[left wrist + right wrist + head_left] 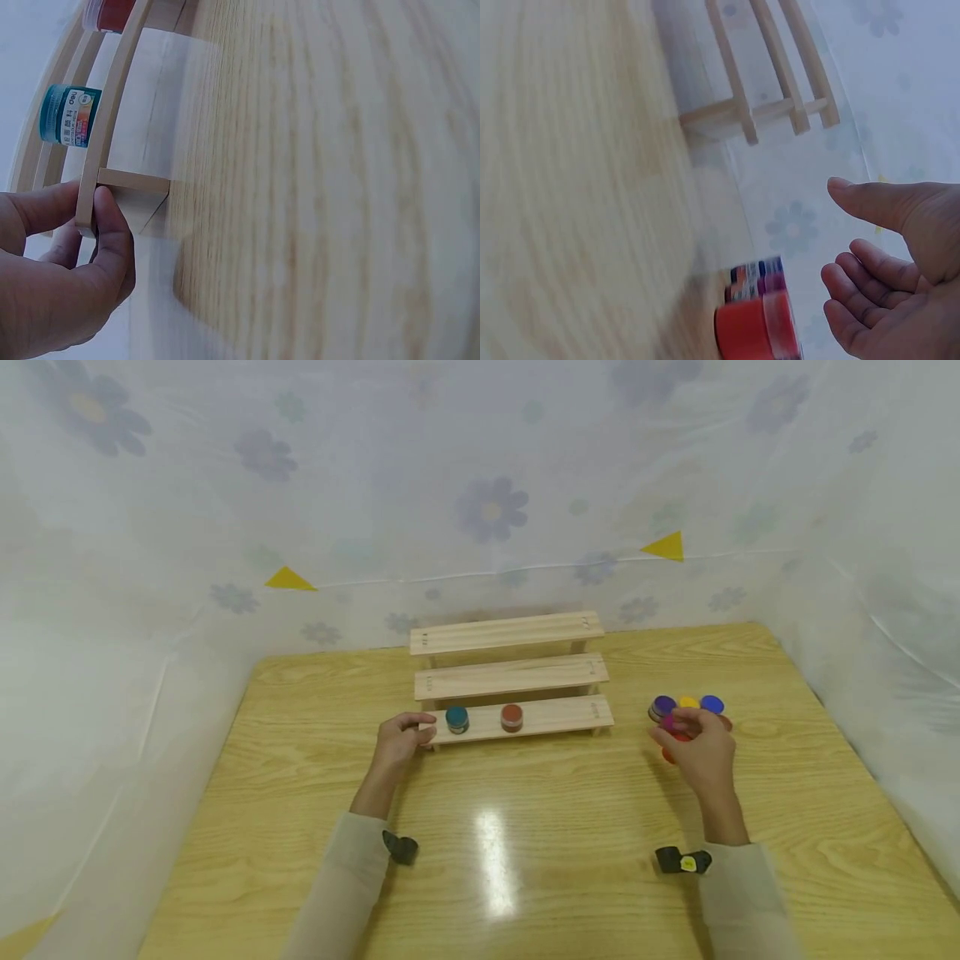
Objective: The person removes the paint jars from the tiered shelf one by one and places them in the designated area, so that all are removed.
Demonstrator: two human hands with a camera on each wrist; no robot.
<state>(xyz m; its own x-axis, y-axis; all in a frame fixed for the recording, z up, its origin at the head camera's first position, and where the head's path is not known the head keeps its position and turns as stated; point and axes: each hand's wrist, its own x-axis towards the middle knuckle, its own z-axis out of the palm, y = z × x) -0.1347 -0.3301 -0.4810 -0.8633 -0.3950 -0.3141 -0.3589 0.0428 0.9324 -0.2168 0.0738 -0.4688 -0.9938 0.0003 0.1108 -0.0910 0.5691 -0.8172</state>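
My left hand pinches the left end of the lowest board of a three-step wooden rack, thumb and fingers on either side of it in the left wrist view. Along that board stand a teal paint jar with a printed label and, to its right, a rust-coloured paint jar. Over on the right, my right hand hovers by a cluster of jars, palm bare and fingers loosely bent in the right wrist view. A red jar is nearest to it there, slightly blurred.
Purple, yellow and blue jars sit at the back of the cluster, partly behind my right hand. The rack's two upper boards bear nothing. Flower-printed sheeting encloses the wooden table at the back and sides.
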